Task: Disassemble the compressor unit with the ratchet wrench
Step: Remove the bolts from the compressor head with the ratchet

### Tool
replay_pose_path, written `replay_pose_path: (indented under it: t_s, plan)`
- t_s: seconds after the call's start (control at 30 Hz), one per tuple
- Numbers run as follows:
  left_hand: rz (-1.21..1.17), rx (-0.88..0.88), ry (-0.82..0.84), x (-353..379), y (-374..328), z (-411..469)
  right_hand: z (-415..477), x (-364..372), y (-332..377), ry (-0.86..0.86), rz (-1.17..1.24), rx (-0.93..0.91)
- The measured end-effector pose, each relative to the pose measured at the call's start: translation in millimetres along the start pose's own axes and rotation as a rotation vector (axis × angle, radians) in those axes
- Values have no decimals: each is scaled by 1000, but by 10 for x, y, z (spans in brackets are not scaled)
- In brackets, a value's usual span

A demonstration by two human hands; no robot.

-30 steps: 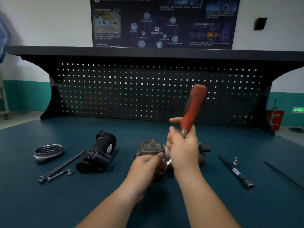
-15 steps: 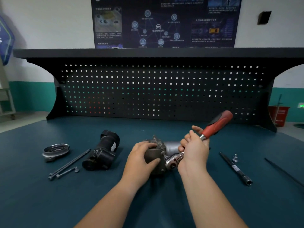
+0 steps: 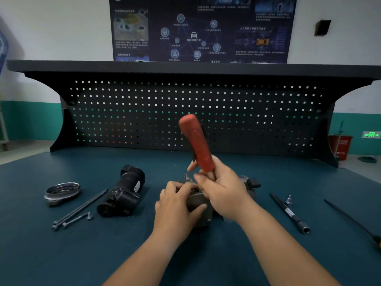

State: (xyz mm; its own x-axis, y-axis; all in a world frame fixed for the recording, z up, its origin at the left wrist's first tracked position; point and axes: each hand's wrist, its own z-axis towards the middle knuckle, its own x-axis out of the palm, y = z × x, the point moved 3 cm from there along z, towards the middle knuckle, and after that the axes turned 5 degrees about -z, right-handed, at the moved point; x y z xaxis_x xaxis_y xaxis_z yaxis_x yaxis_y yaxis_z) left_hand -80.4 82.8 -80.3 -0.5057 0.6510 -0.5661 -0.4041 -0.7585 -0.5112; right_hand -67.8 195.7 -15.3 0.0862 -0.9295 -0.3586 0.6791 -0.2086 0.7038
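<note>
You look to be working a fastener loose. Your right grip (image 3: 222, 189) is wrapped round the ratchet wrench (image 3: 195, 141), whose handle rises above the compressor unit (image 3: 203, 220). Your left grip (image 3: 177, 205) clamps the unit to the counter (image 3: 82, 254). Next, swing the handle and brace the unit firmly.

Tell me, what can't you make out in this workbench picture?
Head view, the only one:
- ratchet wrench: its working end is hidden behind the right hand.
- compressor unit: mostly covered by the left hand and right hand.
- poster: text too small and blurred.
- thin rod at far right: handle cut off by the frame edge.
</note>
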Motion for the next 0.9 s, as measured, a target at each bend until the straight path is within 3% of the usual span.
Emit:
replay_pose_path:
  t_s: [0.07,0.27,0.47,0.6,0.67,0.77,0.9]
  plan:
    - [133,44,-19,-13,-66,1,-33,-10,-11,-10,64,-29]
    - [65,587,-77,79,-425,-39,-89,-132,-57,-177,354,4]
    - [19,693,-16,80,-377,-7,-88,-234,-135,-438,543,143]
    - [-55,642,-52,80,-362,-9,-140,-310,-456,-854,1021,461]
    - [-70,621,-55,88,-363,-6,-197,-301,-576,-964,1181,597]
    - [-45,620,-45,112,-352,-7,-174,-306,-564,-878,1137,537]
    - [-33,621,-53,86,-345,-7,-122,-275,-281,-719,729,322]
